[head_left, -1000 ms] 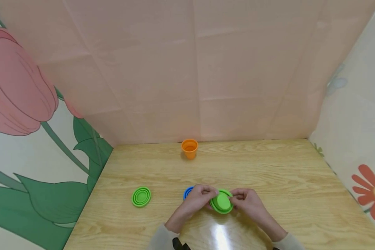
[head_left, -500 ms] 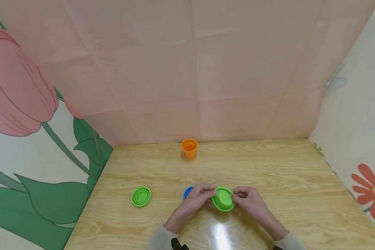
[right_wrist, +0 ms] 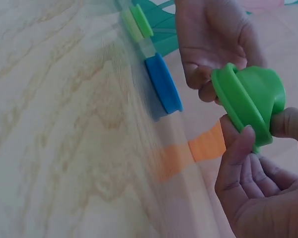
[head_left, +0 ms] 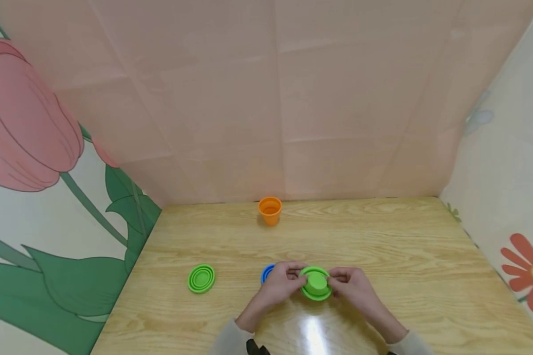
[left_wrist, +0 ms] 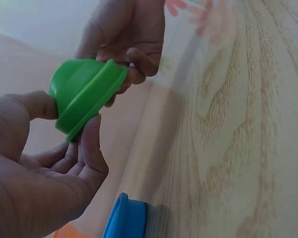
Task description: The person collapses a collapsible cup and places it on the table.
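a bright green, round, smooth-walled cup with a ribbed rim is held above the near middle of the table, slightly right of centre. its flat base faces up toward the wearer, and its body stands out only partly from the rim; the right wrist view shows the wall dented beside the thumb. the left hand pinches the cup's left edge, thumb on the body and fingers curled under the rim. the right hand pinches the right edge in the same manner, thumb against the dented wall. in both wrist views the cup is clear of the tabletop.

just left of the cup, partly hidden by the left hand, a blue, round, low collapsed cup rests on the table. farther left, well apart from the hands, lies a green, round, flat collapsed cup with concentric rings. at the far edge an orange, tapered, tall cup stands upright, mouth up. all three rest on a pale, wood-grained table. beyond it hangs a creased pink sheet; a pink tulip print covers the left side, and a red-orange flower print marks the right.
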A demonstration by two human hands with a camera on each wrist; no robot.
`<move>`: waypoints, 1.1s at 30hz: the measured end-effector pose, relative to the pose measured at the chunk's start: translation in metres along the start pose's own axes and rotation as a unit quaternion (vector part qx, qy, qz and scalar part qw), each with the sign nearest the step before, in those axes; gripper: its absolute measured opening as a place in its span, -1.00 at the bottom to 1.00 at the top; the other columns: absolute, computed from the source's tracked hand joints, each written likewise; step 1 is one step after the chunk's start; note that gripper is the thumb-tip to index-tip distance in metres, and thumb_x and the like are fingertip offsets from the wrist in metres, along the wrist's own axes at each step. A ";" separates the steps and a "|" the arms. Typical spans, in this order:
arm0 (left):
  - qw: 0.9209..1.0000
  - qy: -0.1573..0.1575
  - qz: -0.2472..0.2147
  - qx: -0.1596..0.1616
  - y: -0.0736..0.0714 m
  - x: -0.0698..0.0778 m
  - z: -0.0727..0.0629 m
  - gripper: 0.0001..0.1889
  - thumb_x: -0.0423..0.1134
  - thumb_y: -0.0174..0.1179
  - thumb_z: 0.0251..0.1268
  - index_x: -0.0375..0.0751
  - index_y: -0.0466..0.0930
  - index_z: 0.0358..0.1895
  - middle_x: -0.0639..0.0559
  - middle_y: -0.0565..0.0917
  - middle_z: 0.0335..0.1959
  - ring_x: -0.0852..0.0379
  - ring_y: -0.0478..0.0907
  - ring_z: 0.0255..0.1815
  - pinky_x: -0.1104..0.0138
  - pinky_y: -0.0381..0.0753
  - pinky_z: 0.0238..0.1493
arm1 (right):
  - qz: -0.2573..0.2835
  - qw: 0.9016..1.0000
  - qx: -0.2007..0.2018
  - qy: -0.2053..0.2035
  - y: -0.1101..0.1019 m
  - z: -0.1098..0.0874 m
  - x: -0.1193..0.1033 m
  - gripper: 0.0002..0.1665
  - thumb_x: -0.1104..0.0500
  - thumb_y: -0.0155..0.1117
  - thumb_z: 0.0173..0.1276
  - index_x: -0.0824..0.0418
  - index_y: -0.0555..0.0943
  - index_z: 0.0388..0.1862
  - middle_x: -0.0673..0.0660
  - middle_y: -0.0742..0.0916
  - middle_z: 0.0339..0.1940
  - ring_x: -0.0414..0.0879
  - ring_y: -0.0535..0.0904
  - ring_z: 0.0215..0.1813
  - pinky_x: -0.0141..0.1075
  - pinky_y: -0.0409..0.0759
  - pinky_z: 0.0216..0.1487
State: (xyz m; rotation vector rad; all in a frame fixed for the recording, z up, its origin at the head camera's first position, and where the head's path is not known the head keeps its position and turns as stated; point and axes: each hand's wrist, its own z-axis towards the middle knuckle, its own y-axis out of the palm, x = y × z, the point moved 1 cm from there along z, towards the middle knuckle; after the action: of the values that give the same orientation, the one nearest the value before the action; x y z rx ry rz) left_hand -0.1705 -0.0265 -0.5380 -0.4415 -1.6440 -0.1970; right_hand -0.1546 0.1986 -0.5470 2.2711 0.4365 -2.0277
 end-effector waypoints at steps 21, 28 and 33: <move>0.995 0.036 0.019 0.094 0.001 0.003 -0.002 -0.70 -0.38 0.27 0.35 -0.36 0.76 0.10 -0.15 0.76 -0.22 0.27 0.62 -0.32 0.58 0.57 -0.41 | 0.094 0.988 -0.123 0.002 -0.003 -0.003 0.003 -0.23 0.23 0.29 0.53 0.71 0.25 0.47 0.21 0.81 0.12 -0.15 0.79 -0.01 -0.25 0.83 0.06; 0.995 -0.021 -0.076 0.068 0.005 0.000 -0.002 -0.65 -0.32 0.17 0.50 -0.43 0.68 0.21 -0.16 0.80 -0.06 0.26 0.64 -0.31 0.43 0.73 -0.32 | 0.072 0.995 -0.062 0.014 0.002 0.001 -0.002 -0.27 0.25 0.33 0.47 0.69 0.33 0.42 0.12 0.83 -0.05 -0.20 0.76 -0.14 -0.32 0.83 -0.09; 0.991 -0.033 -0.130 0.009 0.001 0.001 -0.004 -0.56 -0.33 0.23 0.47 -0.40 0.58 0.35 -0.23 0.76 0.13 0.23 0.72 -0.12 0.37 0.80 -0.06 | 0.054 0.998 -0.028 0.016 0.003 0.003 -0.004 -0.30 0.30 0.35 0.41 0.68 0.38 0.38 0.13 0.82 -0.11 -0.23 0.72 -0.22 -0.35 0.80 -0.18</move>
State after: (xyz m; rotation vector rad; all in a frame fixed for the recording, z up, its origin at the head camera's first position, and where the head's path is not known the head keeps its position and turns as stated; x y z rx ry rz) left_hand -0.1662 -0.0268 -0.5361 -0.2203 -1.7655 -0.3649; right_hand -0.1569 0.1941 -0.5441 2.2463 0.3600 -1.9073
